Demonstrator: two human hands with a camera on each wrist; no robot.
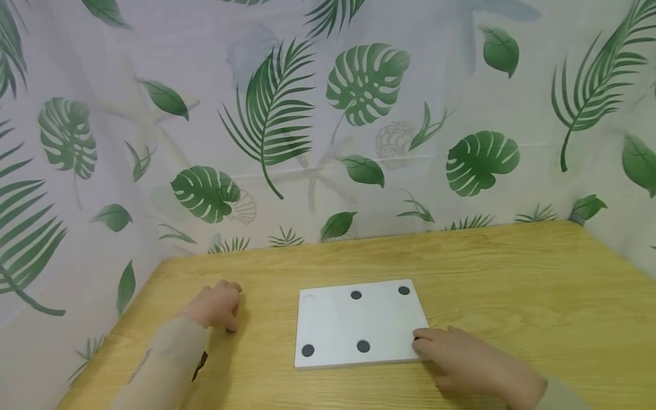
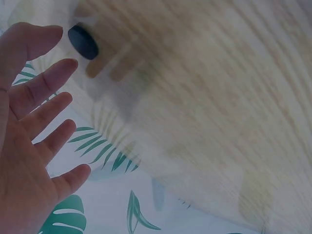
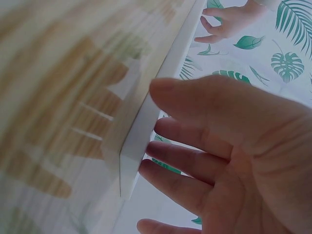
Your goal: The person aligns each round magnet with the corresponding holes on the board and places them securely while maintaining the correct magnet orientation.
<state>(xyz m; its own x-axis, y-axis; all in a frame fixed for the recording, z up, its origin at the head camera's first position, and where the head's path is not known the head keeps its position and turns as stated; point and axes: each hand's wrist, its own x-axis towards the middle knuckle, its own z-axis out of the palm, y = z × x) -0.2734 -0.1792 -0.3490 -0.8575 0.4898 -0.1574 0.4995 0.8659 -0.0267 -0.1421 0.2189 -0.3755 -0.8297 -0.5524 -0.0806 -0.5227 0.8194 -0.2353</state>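
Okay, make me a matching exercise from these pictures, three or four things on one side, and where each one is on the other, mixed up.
Things:
1. left hand
2. right hand
3. white board
4. loose black disc

Places:
A. middle of the wooden table
B. at the board's right near corner
C. on the table left of the board
D. beside the left hand's fingertips

Pairs: 1-C, 2-B, 3-A, 4-D

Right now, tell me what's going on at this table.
A person sits at a wooden table with a white board lying flat on it. Four dark round discs sit on the board, two near its far edge and two near its near edge. The right hand rests with straight fingers against the board's near right corner. The left hand is off to the board's left, over a separate dark disc lying on the table.
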